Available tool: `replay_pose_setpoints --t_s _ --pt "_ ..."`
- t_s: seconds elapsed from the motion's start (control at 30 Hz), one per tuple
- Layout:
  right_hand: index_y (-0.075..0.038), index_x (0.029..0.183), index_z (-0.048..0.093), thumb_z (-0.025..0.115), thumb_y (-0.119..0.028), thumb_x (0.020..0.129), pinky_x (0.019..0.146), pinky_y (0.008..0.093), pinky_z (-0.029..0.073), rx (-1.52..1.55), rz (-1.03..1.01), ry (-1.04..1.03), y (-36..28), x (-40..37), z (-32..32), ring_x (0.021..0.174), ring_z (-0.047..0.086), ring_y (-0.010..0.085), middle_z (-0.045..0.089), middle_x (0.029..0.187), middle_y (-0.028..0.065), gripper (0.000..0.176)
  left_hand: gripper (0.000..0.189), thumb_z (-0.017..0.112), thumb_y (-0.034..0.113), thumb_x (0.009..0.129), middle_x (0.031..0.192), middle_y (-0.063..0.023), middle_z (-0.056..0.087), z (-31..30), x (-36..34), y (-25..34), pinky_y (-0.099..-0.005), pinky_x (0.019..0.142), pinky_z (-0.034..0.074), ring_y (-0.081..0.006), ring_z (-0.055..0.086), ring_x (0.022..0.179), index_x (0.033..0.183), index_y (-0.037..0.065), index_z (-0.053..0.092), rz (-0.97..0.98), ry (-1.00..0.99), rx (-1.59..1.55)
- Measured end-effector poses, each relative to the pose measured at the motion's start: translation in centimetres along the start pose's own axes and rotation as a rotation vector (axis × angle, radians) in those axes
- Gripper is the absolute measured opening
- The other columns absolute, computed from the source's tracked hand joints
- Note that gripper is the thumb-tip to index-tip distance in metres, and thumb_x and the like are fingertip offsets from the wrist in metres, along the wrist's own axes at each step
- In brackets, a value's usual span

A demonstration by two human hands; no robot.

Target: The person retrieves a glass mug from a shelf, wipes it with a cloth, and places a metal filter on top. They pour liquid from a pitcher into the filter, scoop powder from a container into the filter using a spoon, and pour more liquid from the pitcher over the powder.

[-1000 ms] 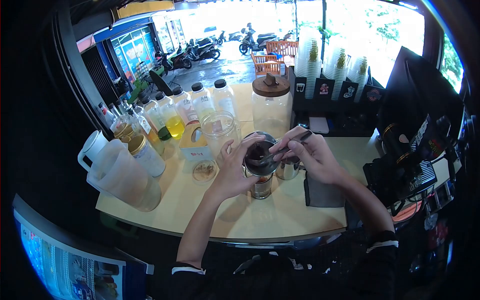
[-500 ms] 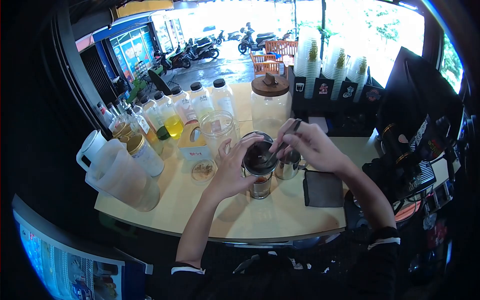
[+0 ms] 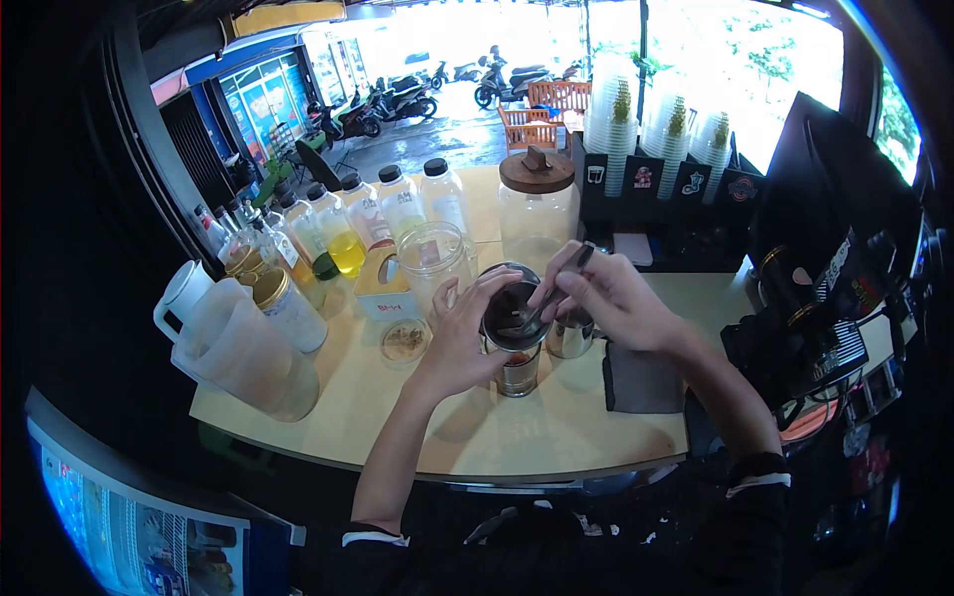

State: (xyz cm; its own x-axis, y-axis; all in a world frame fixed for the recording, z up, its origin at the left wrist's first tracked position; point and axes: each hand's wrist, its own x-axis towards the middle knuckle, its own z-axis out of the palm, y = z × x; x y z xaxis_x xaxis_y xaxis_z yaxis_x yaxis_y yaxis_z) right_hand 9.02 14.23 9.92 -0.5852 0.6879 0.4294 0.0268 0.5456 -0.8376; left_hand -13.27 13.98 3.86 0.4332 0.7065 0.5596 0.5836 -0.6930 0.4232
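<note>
My left hand (image 3: 459, 338) is wrapped around the side of a round metal cup (image 3: 502, 301) with a dark inside, tilted over a drinking glass (image 3: 519, 380). Some brown liquid shows in that glass. Between the fingers of my right hand (image 3: 626, 298) is a spoon (image 3: 584, 254), its bowl down inside the cup. Close to the right of the glass stands another small container (image 3: 570, 342), partly hidden by my right hand. How much the cup holds I cannot make out.
Left are a large plastic pitcher (image 3: 248, 358), a gold-lidded jar (image 3: 296, 313) and several bottles (image 3: 343, 248). A clear jar (image 3: 434, 263) and a wooden-lidded jar (image 3: 538, 214) stand behind. Right lie a dark cloth (image 3: 644, 379) and stacked plastic cups (image 3: 613, 129).
My right hand and the spoon have shifted slightly, with the spoon handle now more upright. My left hand keeps its hold on the metal cup over the glass.
</note>
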Motion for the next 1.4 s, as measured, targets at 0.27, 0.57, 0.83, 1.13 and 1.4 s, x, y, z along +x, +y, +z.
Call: replay_pose_setpoints --t_s 0.27,0.57,0.83,1.13,1.4 --pt "0.003 0.099 0.052 0.041 -0.013 0.100 0.073 0.0281 0.054 0.082 -0.015 0.050 -0.6 -0.2 0.2 0.080 0.065 0.0121 0.066 0.089 0.0098 0.020 0.081 0.076 0.020 0.063 0.133 -0.0069 0.051 0.0 -0.2 -0.3 -0.0503 0.111 0.010 -0.0212 0.044 0.128 0.135 0.018 0.038 -0.025 -0.014 0.002" --pt "0.003 0.100 0.051 0.041 -0.012 0.100 0.074 0.0280 0.054 0.030 -0.020 0.015 0.3 -0.3 0.0 0.080 0.065 0.0119 0.066 0.090 0.0103 0.018 0.082 0.077 0.024 0.063 0.132 -0.0059 0.051 0.1 -0.3 -0.1 -0.0493 0.111 0.010 -0.0203 0.044 0.128 0.135 0.019 0.038 -0.052 -0.022 -0.003" --pt "0.000 0.100 0.048 0.040 -0.013 0.100 0.075 0.0271 0.053 0.030 -0.021 0.068 -0.4 -1.2 0.6 0.083 0.065 0.0120 0.065 0.093 0.0113 0.016 0.084 0.082 0.026 0.058 0.122 -0.0046 0.059 0.6 -0.6 -0.5 -0.0453 0.110 0.018 -0.0198 0.051 0.119 0.132 0.015 0.043 -0.096 0.052 -0.020" --pt "-0.001 0.104 0.044 0.044 -0.012 0.099 0.078 0.0343 0.057 0.295 -0.255 0.465 0.1 -2.6 -0.3 0.088 0.067 0.0245 0.062 0.097 0.0159 0.013 0.085 0.087 0.028 0.056 0.119 -0.0059 0.058 1.4 -1.2 -1.2 -0.0423 0.106 0.027 -0.0269 0.052 0.114 0.129 0.012 0.047 -0.116 0.192 -0.007" --pt "0.004 0.095 0.058 0.049 -0.007 0.096 0.080 0.0333 0.053 0.119 -0.210 0.527 3.6 -8.6 0.2 0.087 0.064 0.0197 0.061 0.096 0.0147 0.013 0.083 0.089 0.029 0.056 0.118 -0.0084 0.058 1.9 -1.5 -1.7 -0.0413 0.099 0.037 -0.0277 0.049 0.112 0.126 0.010 0.048 -0.203 0.281 -0.084"
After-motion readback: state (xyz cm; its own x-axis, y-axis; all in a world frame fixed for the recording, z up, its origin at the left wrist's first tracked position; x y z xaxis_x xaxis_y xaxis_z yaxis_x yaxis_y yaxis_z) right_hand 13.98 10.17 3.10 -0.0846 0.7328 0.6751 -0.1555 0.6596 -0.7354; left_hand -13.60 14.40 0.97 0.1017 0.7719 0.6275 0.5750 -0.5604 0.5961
